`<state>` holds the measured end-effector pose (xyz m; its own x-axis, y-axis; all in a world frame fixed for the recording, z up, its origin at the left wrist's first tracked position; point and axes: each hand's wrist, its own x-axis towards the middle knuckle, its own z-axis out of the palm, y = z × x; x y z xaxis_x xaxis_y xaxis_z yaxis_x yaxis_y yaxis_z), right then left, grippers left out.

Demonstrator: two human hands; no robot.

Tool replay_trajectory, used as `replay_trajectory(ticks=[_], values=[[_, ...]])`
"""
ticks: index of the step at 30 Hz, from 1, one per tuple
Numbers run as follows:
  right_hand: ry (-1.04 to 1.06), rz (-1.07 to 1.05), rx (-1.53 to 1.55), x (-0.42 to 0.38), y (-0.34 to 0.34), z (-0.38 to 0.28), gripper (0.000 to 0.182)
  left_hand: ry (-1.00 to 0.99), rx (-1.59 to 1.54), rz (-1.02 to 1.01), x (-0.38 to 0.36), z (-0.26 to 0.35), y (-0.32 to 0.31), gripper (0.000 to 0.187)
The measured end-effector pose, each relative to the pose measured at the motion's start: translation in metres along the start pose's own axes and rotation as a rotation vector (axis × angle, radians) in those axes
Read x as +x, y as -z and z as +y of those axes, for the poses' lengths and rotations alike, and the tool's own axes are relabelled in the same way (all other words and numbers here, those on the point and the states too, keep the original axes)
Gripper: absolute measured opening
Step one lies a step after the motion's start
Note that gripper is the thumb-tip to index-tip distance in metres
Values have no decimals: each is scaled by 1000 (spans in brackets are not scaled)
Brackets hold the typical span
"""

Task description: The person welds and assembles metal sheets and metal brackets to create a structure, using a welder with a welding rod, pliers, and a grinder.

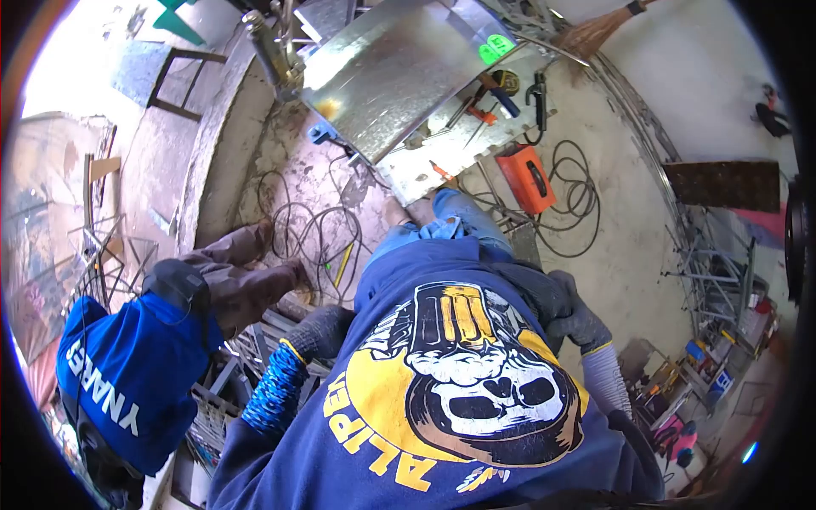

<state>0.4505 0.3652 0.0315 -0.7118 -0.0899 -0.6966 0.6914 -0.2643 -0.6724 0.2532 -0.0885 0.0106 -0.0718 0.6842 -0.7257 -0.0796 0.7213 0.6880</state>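
Note:
Both my hands wear dark grey gloves and stay close to my body. My left hand (321, 331) rests at my left side against my navy shirt (374, 297); its fingers are hidden. On the other side, my right hand (568, 310) is by my hip, fingers curled in beside a dark fold of material that I cannot make out. In front of my legs stands a metal worktable (416, 170) with a large metal sheet (399, 76) on it. A tape measure (507, 82), an orange-handled tool (483, 116) and a black electrode holder (536, 106) lie at its right side.
An orange welding machine (525, 178) stands on the floor, with black cable (586, 200) coiled beside it. More cable (293, 217) lies left of my feet. A co-worker in a blue top (144, 374) is low at my left. A broom (599, 34) leans at the back right.

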Motion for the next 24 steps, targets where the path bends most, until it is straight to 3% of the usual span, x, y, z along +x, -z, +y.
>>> replay_trajectory(ticks=[3,5,6,7,9,10,12,13,14,15,17,19,20,24], values=[[-8,48,-48,28,-28,7,92,-101,-5,0,22,-34,-11,57],[-22,71,-69,29,-22,23,85,-230,-403,147,17,-47,-27,69],[-37,82,-74,0,-4,43,82,-95,-369,122,8,-47,-26,78],[-49,94,-80,24,-10,43,78,-105,-353,119,9,-40,-21,78],[-79,118,-89,14,4,64,72,-193,-402,240,11,-21,-14,73],[-100,128,-100,-16,17,87,69,-274,-327,226,13,-2,-1,56],[-145,140,-128,-58,38,122,62,-261,-161,206,31,0,20,46],[-406,22,-416,-69,48,134,88,-237,4,193,39,-3,25,37],[-398,25,-434,-63,51,123,88,-359,-31,332,52,7,26,25],[-379,12,-432,-56,52,114,87,-274,89,289,57,13,42,24],[-345,-23,-429,-40,45,95,85,-328,-12,302,66,41,61,22],[-319,-64,-420,-25,33,81,83,-425,99,357,88,58,70,24],[-308,-85,-408,-21,26,76,83,-359,47,335,98,64,68,27],[-253,-140,-309,-16,14,63,80,-332,-86,402,119,47,55,29]])
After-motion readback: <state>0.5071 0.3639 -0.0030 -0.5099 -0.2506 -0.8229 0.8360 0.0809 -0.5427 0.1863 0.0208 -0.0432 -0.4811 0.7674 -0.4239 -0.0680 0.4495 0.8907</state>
